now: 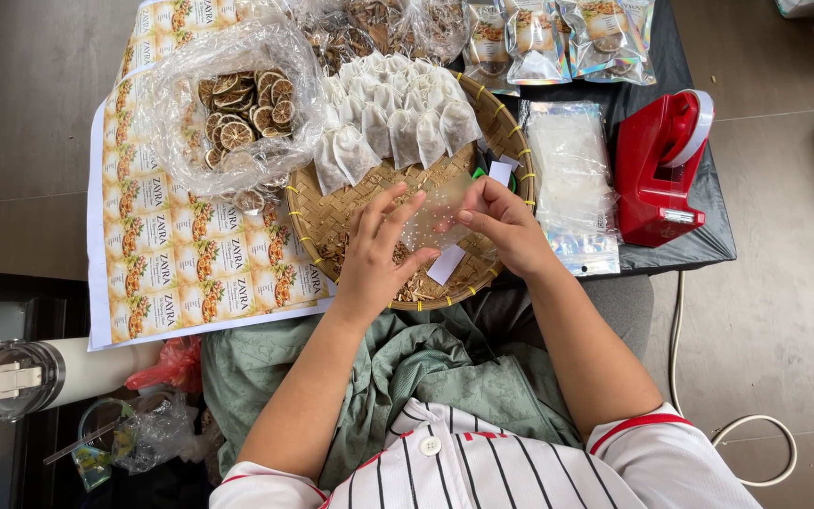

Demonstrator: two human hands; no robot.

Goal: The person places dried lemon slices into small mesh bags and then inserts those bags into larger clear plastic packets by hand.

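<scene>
Both hands over basket (313, 212): left hand (374, 254) and right hand (506, 226) pinching clear pouch (437, 212); white sachets (398, 123) behind

Home packing spot, label sheets (190, 254), tape dispenser (659, 170)

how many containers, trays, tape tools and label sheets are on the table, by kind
woven tray: 1
red tape dispenser: 1
clear bag of dried citrus slices: 1
sheet of printed labels: 1
stack of clear pouches: 1
total: 5
</scene>
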